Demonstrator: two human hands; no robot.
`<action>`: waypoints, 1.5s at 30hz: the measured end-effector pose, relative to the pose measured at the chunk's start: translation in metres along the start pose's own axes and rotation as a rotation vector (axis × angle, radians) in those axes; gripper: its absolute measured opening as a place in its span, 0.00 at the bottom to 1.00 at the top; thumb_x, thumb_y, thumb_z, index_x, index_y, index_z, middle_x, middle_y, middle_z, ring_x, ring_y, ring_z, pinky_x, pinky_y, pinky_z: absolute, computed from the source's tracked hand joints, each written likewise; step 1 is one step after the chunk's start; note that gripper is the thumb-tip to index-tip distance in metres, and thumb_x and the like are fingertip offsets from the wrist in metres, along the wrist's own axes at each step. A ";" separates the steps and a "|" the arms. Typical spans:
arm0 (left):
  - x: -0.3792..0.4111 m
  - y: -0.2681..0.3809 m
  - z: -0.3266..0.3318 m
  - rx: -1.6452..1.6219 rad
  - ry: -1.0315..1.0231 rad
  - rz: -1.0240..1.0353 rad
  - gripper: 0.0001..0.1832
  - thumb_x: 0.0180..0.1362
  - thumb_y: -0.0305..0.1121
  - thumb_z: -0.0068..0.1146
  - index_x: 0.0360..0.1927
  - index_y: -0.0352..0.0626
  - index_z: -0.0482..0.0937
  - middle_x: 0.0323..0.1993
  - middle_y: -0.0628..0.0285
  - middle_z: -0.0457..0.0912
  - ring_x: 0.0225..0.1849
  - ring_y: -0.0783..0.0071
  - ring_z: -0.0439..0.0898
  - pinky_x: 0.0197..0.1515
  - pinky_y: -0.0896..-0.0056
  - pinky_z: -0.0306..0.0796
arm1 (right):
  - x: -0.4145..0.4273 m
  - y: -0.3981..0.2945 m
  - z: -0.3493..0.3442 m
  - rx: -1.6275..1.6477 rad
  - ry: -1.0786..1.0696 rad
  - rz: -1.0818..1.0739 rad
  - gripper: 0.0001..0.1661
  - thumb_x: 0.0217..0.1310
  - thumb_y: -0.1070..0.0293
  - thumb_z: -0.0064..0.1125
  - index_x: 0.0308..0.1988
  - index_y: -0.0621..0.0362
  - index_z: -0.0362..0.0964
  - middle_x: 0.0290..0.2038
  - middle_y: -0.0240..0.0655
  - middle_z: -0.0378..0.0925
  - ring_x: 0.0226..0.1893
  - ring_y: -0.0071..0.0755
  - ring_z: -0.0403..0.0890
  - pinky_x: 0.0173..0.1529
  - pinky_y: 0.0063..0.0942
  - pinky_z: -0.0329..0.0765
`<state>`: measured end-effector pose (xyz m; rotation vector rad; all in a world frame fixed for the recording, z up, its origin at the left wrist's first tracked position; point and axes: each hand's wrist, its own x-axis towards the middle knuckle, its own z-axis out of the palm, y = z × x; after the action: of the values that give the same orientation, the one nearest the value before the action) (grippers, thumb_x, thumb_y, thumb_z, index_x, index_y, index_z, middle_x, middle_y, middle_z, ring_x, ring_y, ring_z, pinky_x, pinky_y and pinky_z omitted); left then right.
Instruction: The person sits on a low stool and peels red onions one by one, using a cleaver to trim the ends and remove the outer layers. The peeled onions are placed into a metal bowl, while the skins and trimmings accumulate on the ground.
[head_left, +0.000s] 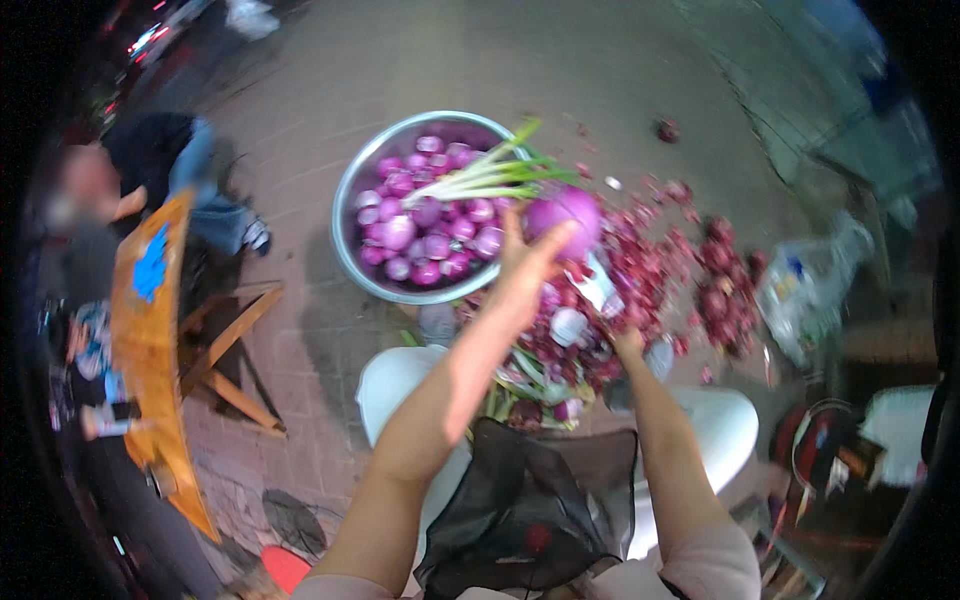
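My left hand (529, 247) is raised at the right rim of a metal basin (339, 217), its fingers around a large peeled red onion (564, 219). Many peeled red onions (397, 232) fill the lower part of the basin. A bunch of spring onions (480, 180) lies across them and over the rim. Low over a heap of onion skins (637, 262) is my right hand (628, 343), blurred, its fingers not clearly seen. A pale, flat, blurred object (594, 285) shows just beyond it; I cannot tell whether the hand holds it.
Unpeeled red onions (718, 300) lie to the right, beside a clear plastic bag (806, 292). One loose onion (667, 130) rests farther out on the paving. At left stands a wooden table (150, 360) with a blue item (151, 262) on it; people sit around it.
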<state>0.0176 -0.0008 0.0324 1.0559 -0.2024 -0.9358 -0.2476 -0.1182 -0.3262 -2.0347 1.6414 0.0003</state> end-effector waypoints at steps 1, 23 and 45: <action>-0.001 0.000 -0.003 -0.018 0.069 -0.057 0.40 0.54 0.37 0.64 0.65 0.46 0.51 0.53 0.51 0.70 0.38 0.66 0.80 0.27 0.72 0.77 | -0.001 0.014 0.015 0.055 0.061 -0.062 0.32 0.48 0.39 0.64 0.36 0.59 0.76 0.31 0.50 0.80 0.35 0.56 0.81 0.41 0.47 0.75; 0.017 -0.042 0.016 -0.362 -0.121 -0.215 0.34 0.57 0.40 0.61 0.64 0.52 0.57 0.54 0.53 0.72 0.49 0.61 0.78 0.41 0.57 0.79 | 0.065 -0.044 -0.099 0.074 -0.295 -0.364 0.21 0.53 0.60 0.61 0.42 0.64 0.73 0.25 0.44 0.78 0.25 0.45 0.79 0.31 0.40 0.73; -0.018 -0.013 -0.009 -0.241 -0.507 -0.124 0.39 0.48 0.28 0.60 0.65 0.53 0.57 0.60 0.55 0.66 0.61 0.53 0.69 0.61 0.43 0.68 | -0.124 -0.212 -0.317 0.467 0.315 -0.893 0.12 0.54 0.74 0.59 0.41 0.61 0.76 0.38 0.46 0.82 0.32 0.35 0.85 0.36 0.28 0.80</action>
<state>0.0045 0.0160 0.0224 0.6007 -0.4345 -1.2973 -0.1874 -0.1025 0.0698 -2.2524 0.6433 -0.9519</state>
